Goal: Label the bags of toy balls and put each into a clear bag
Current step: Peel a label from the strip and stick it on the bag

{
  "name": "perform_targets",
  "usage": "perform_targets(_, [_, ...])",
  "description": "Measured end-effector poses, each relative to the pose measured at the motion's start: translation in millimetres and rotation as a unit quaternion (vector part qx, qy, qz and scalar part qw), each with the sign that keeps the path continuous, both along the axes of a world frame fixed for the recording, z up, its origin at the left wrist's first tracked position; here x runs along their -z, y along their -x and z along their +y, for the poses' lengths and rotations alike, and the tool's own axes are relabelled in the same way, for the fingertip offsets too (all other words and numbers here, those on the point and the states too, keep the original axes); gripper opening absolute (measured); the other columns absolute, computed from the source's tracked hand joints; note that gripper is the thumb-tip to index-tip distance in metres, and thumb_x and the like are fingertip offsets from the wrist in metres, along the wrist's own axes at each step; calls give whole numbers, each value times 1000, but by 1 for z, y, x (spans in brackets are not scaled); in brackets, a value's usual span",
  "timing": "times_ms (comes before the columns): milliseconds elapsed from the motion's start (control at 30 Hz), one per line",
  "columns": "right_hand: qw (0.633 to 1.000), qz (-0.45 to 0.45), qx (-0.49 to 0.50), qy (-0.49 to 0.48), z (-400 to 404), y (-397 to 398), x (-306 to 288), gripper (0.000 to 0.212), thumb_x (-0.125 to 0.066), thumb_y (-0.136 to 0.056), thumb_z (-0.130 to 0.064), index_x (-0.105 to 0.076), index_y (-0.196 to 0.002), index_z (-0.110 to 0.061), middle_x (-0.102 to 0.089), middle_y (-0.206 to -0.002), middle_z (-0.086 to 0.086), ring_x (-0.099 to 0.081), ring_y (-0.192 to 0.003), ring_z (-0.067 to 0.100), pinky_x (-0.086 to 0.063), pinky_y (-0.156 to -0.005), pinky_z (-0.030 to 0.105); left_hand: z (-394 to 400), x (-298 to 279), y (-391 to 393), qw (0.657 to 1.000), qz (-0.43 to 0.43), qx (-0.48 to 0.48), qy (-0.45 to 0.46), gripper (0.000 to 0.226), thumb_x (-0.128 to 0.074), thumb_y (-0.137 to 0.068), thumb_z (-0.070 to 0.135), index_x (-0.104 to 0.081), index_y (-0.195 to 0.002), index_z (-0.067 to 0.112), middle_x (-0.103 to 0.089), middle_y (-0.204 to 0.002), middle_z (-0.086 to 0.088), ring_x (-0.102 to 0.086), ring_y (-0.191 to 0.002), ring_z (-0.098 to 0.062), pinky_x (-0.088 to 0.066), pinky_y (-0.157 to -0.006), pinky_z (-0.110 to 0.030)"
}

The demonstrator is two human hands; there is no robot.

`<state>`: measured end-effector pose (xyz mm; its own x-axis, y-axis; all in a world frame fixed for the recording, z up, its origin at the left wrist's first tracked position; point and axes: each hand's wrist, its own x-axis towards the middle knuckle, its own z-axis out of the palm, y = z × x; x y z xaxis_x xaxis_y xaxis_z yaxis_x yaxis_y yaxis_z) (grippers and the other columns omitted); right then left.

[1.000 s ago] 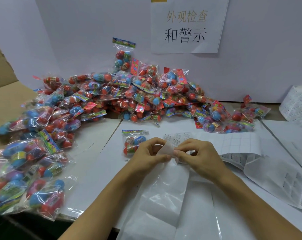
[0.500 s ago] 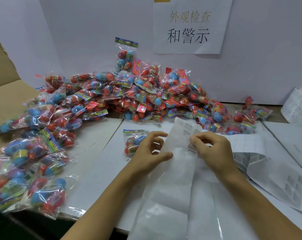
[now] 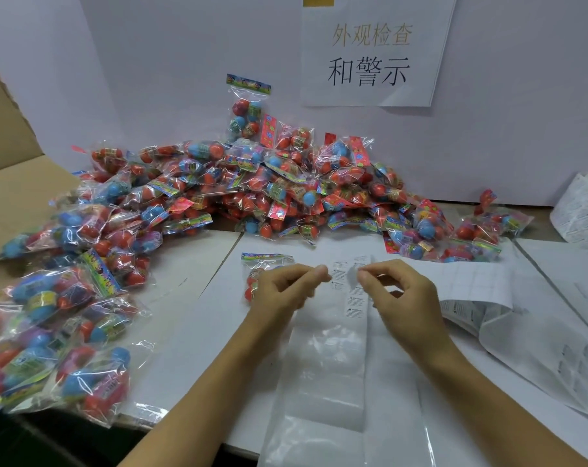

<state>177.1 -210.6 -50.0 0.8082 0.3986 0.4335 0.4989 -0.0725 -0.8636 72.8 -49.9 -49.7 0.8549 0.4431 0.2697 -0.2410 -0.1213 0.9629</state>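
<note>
A long clear bag with small printed warning text near its top lies in front of me on the white table. My left hand pinches the bag's top edge on the left, and my right hand pinches it on the right, the two a little apart. One bag of toy balls lies flat just behind my left hand, partly hidden by it. A big heap of ball bags runs along the wall and down the left side.
Label sheets lie at the right, with a roll of labels at the far right edge. A brown cardboard box flap rises at the left. A paper sign hangs on the wall.
My hands lifted the clear bag's top end off the table, then moved apart, each now pinching one side of its top edge.
</note>
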Motion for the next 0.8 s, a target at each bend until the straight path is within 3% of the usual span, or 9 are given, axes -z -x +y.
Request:
perform_targets(100, [998,-35,-38,20,2,7,1,6,-73,-90,-24,-72,-93,-28,-69,-97,-12,-66,-88,3,-54,-66,20,-9,1,-3,998,30,59,-24,32,-68,-80,56,-81,-80,27,-62,-68,4,-51,-64,-8,-39,-59,-16])
perform_targets(267, [994,-27,-94,51,2,9,2,28,-78,-85,-26,-69,-112,-26,-64,-110,-15,-66,-96,4,-55,-67,22,-8,4,-4,998,29,57,-3,26,-72,-88,37,-83,-94,14,-69,-71,2,-54,-66,-12,-42,-59,-15])
perform_targets(433, [989,-57,-122,63,2,10,3,20,-78,-85,-26,-74,-105,-27,-67,-105,-11,-64,-100,8,-57,-68,25,-7,2,-3,998,44,41,28,22,-73,-86,33,-82,-92,13,-68,-75,-7,-56,-69,-14,-41,-58,-23])
perform_targets(500, [988,-54,-133,53,2,12,2,20,-75,-85,-33,-74,-105,-33,-66,-107,-10,-63,-103,8,-55,-69,22,-6,2,-2,998,48,36,28,25,-76,-89,30,-78,-94,6,-69,-77,-7,-60,-73,-15,-45,-61,-26])
perform_targets(600, [987,-47,-146,51,3,12,1,19,-71,-86,-37,-74,-104,-36,-64,-111,-10,-61,-108,7,-54,-71,18,-6,1,-2,998,48,32,33,17,-74,-91,27,-76,-87,11,-69,-77,-7,-64,-77,-17,-49,-65,-30])
perform_targets(700, [988,-24,-143,44,3,9,2,16,-70,-92,-23,-76,-101,-35,-63,-111,-14,-61,-109,6,-55,-76,22,-6,1,-2,997,54,29,40,10,-73,-93,18,-75,-85,11,-69,-78,-9,-64,-75,-17,-48,-65,-32])
perform_targets(800, [993,35,-111,30,5,6,3,16,-67,-94,-29,-76,-107,-29,-66,-109,-18,-64,-106,5,-59,-81,35,-7,0,-2,996,53,41,56,6,-76,-86,15,-74,-81,13,-66,-74,-9,-63,-74,-19,-45,-63,-31])
